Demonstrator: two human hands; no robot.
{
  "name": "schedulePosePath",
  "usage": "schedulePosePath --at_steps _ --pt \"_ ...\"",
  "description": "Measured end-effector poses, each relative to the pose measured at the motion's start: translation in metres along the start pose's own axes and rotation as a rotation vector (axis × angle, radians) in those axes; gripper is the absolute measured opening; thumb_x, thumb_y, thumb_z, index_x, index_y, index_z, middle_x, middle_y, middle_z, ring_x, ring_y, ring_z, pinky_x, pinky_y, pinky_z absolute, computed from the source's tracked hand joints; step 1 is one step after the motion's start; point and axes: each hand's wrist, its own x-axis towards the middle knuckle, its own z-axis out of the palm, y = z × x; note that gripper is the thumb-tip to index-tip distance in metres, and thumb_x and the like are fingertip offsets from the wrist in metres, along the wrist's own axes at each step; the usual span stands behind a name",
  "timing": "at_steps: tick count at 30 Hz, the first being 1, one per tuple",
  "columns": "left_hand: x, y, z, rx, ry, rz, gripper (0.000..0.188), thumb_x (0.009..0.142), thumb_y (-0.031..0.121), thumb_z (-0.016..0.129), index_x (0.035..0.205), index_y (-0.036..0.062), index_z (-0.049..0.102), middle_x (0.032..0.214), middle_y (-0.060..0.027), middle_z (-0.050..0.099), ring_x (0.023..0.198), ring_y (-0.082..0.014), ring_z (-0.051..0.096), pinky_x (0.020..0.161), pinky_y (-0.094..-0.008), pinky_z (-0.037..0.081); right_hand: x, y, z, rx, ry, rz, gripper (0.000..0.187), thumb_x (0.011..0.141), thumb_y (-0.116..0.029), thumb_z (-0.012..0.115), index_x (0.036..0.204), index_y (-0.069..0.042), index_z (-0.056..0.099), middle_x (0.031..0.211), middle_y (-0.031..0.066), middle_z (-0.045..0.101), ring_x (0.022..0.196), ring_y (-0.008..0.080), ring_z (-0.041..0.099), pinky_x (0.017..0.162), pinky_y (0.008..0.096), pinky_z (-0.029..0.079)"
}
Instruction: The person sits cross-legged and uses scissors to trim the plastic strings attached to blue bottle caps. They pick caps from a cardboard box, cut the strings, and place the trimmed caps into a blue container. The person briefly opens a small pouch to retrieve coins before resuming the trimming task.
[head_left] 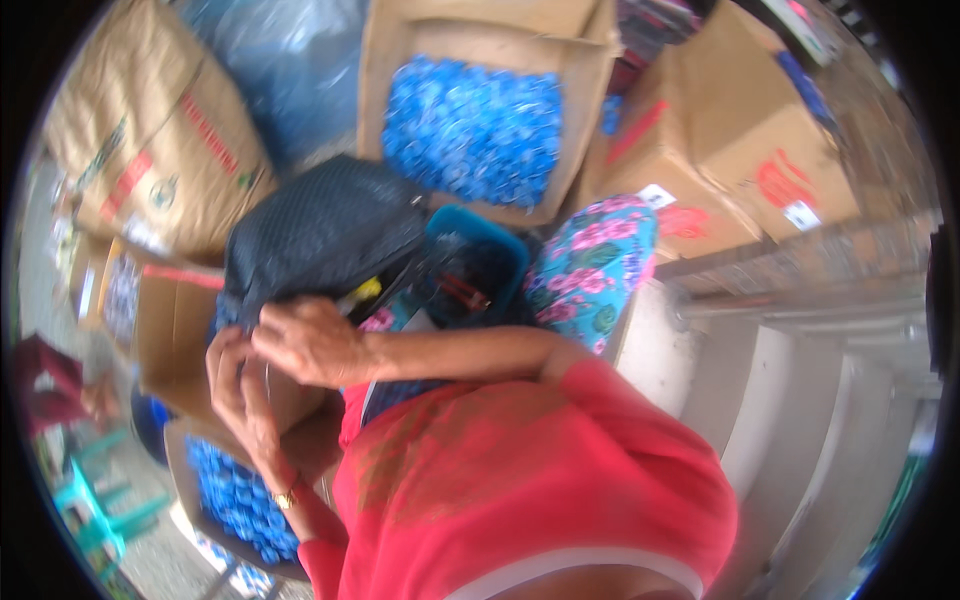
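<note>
Close together beside a dark quilted bag (325, 225), my two hands meet at its near left end. My right hand (312, 342) reaches across from the right with its fingers curled in a pinch. Just below and left of it, my left hand (245, 395), a gold watch (286, 497) on its wrist, has bent fingers brought up to the right fingertips. Whatever lies between the fingers is too small and blurred to make out. Right of the bag stands a blue plastic basket (518, 255) with dark and reddish items inside.
Blue plastic pieces (475, 125) fill a carton (375, 90) ahead; another carton (180, 470) of blue pieces sits lower left. A floral cushion-like thing (595, 265), tall cartons (760, 130), a brown sack (150, 130), pale steps (770, 390) and a green plastic chair (100, 505) surround me.
</note>
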Motion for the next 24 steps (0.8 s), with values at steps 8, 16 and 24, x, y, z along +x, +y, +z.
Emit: schedulePosePath --at_steps 8,16,24 --pt "0.006 -0.004 0.013 0.495 -0.125 0.325 0.043 0.079 0.004 0.053 0.122 -0.0001 0.048 0.123 -0.0197 0.049 0.115 -0.0363 0.049 0.109 -0.0505 0.026 0.009 -0.006 -0.015 0.23 0.022 0.195 0.018 0.077 -0.008 0.056 0.093 -0.004 0.049 0.079 0.0132 0.05 0.07 0.033 0.055 0.062 0.0427 0.044" --pt "0.011 0.008 0.015 0.628 -0.148 0.255 0.039 0.076 0.022 0.055 0.111 0.0038 0.054 0.113 -0.0165 0.052 0.113 -0.0345 0.048 0.111 -0.0576 0.013 0.043 -0.006 -0.114 -0.025 0.002 0.24 0.026 0.075 -0.021 0.066 0.088 -0.003 0.054 0.084 0.0164 0.051 0.075 0.0314 0.056 0.062 0.0418 0.047" --pt "0.017 0.042 0.03 0.724 -0.167 0.664 0.026 0.074 0.013 0.061 0.101 0.0148 0.061 0.123 -0.0047 0.05 0.121 -0.0245 0.044 0.095 -0.0744 0.017 0.017 0.055 -0.49 -1.919 0.381 1.094 0.061 0.084 -0.052 0.055 0.119 -0.002 0.05 0.121 0.0228 0.051 0.089 0.0427 0.061 0.077 0.0613 0.045"
